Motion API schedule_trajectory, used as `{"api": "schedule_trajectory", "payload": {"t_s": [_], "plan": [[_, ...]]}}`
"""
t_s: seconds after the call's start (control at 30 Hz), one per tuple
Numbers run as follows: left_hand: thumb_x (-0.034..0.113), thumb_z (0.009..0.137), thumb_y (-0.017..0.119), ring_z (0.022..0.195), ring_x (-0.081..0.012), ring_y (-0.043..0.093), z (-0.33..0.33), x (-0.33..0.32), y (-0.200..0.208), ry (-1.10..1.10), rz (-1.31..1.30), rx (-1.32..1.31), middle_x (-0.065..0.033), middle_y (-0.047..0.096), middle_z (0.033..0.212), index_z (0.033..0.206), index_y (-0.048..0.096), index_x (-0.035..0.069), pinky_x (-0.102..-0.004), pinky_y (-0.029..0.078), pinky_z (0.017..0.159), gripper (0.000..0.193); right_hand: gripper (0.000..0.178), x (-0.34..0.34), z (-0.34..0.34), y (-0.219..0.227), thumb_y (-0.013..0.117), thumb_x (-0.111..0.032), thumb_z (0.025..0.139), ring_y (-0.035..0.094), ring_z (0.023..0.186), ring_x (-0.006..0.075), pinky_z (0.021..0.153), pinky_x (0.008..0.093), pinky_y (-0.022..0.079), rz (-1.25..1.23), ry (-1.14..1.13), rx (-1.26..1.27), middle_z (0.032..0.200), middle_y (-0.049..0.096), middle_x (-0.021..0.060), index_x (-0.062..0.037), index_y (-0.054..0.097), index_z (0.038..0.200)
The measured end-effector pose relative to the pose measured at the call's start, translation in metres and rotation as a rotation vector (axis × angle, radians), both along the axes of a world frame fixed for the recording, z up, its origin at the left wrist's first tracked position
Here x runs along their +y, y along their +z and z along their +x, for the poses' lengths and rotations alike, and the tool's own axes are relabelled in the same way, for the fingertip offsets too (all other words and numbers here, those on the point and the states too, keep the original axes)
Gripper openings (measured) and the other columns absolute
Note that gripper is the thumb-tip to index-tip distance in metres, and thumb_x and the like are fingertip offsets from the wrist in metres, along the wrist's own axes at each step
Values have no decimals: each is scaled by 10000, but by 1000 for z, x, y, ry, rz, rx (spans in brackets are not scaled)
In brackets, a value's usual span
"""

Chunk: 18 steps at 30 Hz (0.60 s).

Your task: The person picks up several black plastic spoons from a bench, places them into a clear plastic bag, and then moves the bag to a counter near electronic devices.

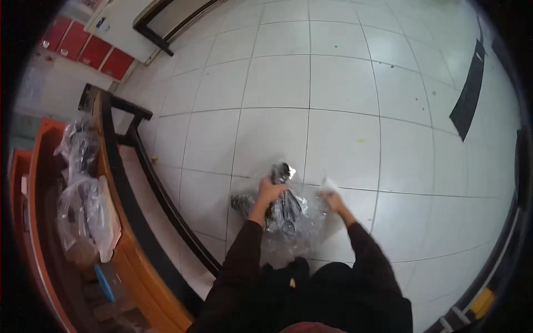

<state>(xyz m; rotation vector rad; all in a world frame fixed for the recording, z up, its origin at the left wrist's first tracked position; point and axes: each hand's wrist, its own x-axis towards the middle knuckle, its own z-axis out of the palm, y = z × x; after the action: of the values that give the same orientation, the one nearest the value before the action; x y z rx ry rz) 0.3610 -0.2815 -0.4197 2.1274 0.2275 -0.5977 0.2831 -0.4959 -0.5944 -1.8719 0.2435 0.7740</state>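
In front of my body, near the floor, is a clear plastic bag with dark, long pieces inside; what they are I cannot make out. My left hand is closed around a black object whose round end sticks up past my fingers at the bag's top. To its left lies another dark, plastic-wrapped part. Off the bag's right side, my right hand pinches a small white piece, blurred, perhaps paper or plastic.
At my left stands an orange-brown wooden bench or drawer unit holding plastic-wrapped items and a blue-rimmed container. A dark rail runs beside it. White tiles cover the floor. A black strip lies at far right.
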Motion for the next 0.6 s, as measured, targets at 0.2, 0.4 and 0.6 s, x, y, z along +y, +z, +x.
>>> {"api": "schedule_trajectory", "payload": {"t_s": [0.2,0.4,0.6], "plan": [[81,534,644,585,-136,514,-45,22,159,673,-510,199,-35,524,677,742,535,14,-264,413,516,244,329,78,-97,93,458,-352,745,542,636,281,549,383,412,-284,119,13,730,588,137,-69,611,812],[128,530,671,600,-161,517,-108,133,378,974,-421,133,-70,516,793,952,462,19,-266,425,544,483,259,99,-41,380,594,-194,656,542,683,338,601,366,426,-214,-238,-324,680,549,213,43,537,745],[126,602,658,604,-117,519,-164,180,616,971,-585,-46,-12,525,696,821,522,50,-253,424,551,269,221,117,1,696,608,-94,628,532,743,333,640,349,424,-136,28,-724,777,553,184,28,539,798]]}}
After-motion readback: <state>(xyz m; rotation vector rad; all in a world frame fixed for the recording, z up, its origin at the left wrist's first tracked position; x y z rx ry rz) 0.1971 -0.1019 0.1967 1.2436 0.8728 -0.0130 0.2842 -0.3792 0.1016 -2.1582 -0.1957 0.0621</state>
